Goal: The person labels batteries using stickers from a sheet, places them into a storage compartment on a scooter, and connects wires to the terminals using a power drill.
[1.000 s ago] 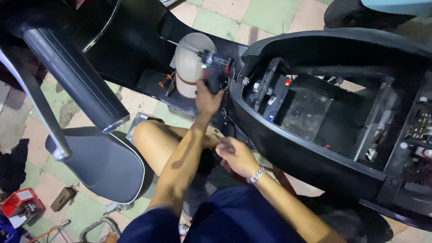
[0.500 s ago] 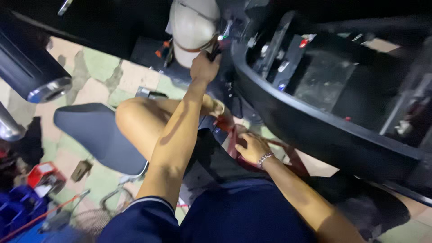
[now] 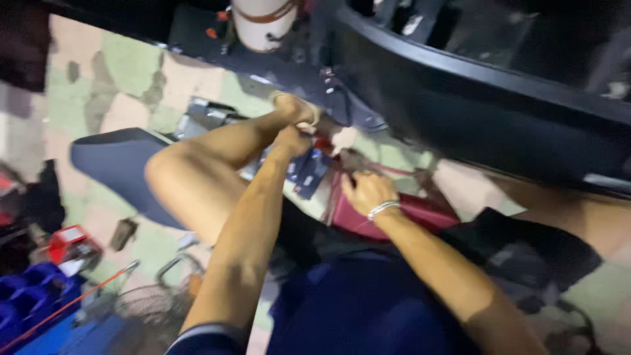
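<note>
Blue plastic crates (image 3: 26,296) and a small red box (image 3: 71,242) lie at the far left on the tiled floor, beside a dark padded scooter seat (image 3: 112,164) that is already off and lying flat. Further right, the left hand (image 3: 292,141) reaches down near the person's foot, just beside a small dark blue object (image 3: 309,172); blur hides whether its fingers are closed on anything. The right hand (image 3: 365,192), with a bracelet at the wrist, rests half-curled on a dark red bag (image 3: 407,213) on the floor; I cannot tell if it grips it. The black scooter body (image 3: 499,125) stands above, open. I judge the work unfinished: both hands are low at the floor, well apart from the scooter.
</note>
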